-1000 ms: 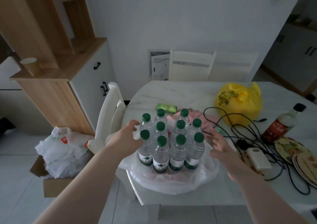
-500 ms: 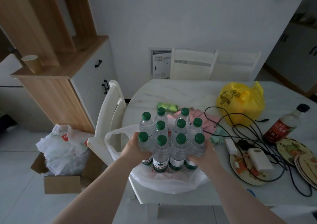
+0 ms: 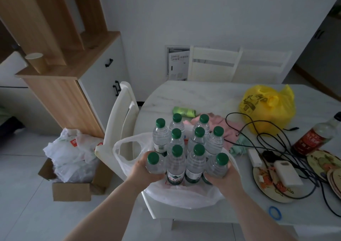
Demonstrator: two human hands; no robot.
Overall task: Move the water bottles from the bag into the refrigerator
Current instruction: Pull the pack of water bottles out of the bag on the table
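Several clear water bottles [image 3: 186, 144] with green caps stand packed together in an open white plastic bag [image 3: 186, 194] at the near edge of the white table [image 3: 193, 96]. My left hand [image 3: 143, 172] grips the front-left bottle [image 3: 155, 163], which is lifted and tilted toward me. My right hand [image 3: 224, 176] grips the front-right bottle [image 3: 217, 165], also tilted toward me. The refrigerator is not in view.
A white chair [image 3: 120, 122] stands left of the table. On the floor left sits a cardboard box [image 3: 72, 191] with plastic bags. On the table to the right lie a yellow bag [image 3: 265, 108], black cables [image 3: 273, 141], a sauce bottle [image 3: 315, 137], plates [image 3: 273, 185] and a white charger [image 3: 287, 172].
Both hands closed in from the sides of the bottle group, each took one front corner bottle, and have raised and tilted those two bottles toward me.
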